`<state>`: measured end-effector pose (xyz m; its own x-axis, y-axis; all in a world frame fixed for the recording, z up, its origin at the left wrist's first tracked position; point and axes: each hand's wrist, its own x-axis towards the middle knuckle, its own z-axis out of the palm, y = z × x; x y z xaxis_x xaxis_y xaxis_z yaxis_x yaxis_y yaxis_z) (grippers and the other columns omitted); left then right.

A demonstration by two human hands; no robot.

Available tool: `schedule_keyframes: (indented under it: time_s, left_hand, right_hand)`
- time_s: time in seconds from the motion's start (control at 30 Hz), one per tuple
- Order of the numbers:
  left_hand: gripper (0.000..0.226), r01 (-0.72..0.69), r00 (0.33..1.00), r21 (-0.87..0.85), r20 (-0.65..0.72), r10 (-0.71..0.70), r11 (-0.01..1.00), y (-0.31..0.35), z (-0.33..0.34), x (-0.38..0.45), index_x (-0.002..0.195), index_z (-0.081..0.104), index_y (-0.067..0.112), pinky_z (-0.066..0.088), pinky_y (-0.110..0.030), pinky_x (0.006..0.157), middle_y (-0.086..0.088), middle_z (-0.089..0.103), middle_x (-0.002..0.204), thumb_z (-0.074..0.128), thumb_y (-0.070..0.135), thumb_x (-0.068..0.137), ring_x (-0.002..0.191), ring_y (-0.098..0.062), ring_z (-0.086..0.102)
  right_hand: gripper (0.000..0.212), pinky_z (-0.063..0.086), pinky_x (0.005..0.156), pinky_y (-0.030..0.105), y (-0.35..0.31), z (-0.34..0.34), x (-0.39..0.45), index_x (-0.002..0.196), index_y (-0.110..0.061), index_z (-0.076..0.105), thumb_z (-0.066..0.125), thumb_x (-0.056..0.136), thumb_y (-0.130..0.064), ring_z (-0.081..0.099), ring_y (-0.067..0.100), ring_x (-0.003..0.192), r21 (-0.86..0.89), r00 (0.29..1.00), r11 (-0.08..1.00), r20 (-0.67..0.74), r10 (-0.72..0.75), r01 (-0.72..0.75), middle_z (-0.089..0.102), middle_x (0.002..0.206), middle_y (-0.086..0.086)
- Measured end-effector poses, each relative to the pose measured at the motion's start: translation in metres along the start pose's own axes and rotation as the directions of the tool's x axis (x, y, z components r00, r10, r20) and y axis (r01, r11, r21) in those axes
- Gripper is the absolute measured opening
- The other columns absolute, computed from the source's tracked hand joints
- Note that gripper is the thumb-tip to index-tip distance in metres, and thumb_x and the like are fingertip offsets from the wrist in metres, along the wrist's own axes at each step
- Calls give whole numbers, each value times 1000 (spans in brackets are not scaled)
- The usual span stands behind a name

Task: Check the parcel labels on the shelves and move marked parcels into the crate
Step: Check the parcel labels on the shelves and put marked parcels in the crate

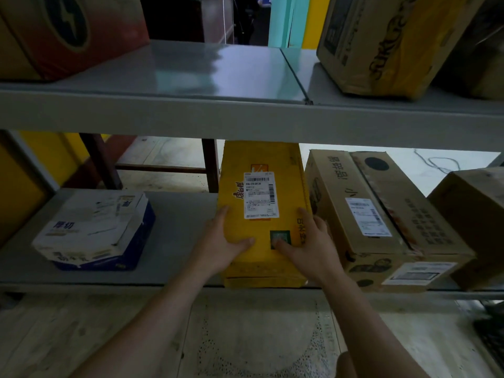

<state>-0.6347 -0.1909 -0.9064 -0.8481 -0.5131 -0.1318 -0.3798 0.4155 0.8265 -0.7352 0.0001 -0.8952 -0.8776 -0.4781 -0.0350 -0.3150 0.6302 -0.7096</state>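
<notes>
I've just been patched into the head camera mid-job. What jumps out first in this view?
The bright yellow parcel in the middle of the lower shelf stands out, its white label facing up. The left hand and right hand hold its near end from either side, thumbs on top. A brown cardboard box sits close on its right, and a white and blue parcel lies apart on its left.

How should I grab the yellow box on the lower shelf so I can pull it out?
Take the yellow box by its two long sides near the front end, coming from the open front of the shelf. It lies flat and narrow, and its end pokes just past the shelf edge. The left hand and right hand already sit there, one on each side, thumbs on top.
</notes>
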Motion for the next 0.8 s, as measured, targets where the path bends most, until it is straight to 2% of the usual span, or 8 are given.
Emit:
schedule_keyframes:
  time_s: [0.27,0.47,0.67,0.8]
  left_hand:
    - [101,88,996,-59,25,-87,994,-6,7,37,156,14,28,39,-47,108,-3,31,157,79,37,79,140,-27,36]
    - [100,113,993,-89,43,-109,990,-14,8,55,156,14,26,34,-48,110,-2,29,158,79,34,80,142,-27,33]
    - [96,182,981,-110,84,-174,977,-28,12,69,155,15,29,37,-50,108,-3,32,157,77,31,82,140,-29,37]
    - [92,154,984,-80,97,-146,985,-35,15,74,155,15,28,38,-47,107,-2,33,155,74,29,85,139,-27,37]
  right_hand:
    - [92,43,104,41,6,12,38,157,-23,16,70,87,-48,39,29,138,18,991,998,115,63,-66,24,158,7]
    - [90,43,103,42,12,25,59,156,-23,19,71,87,-45,41,28,136,56,990,994,113,85,-92,27,157,4]
    - [86,41,107,43,24,42,71,157,-23,17,68,90,-42,38,25,139,46,985,993,138,104,-112,25,159,3]
    - [85,43,108,46,32,47,73,157,-25,18,67,90,-44,39,26,139,58,984,990,132,123,-131,24,159,3]
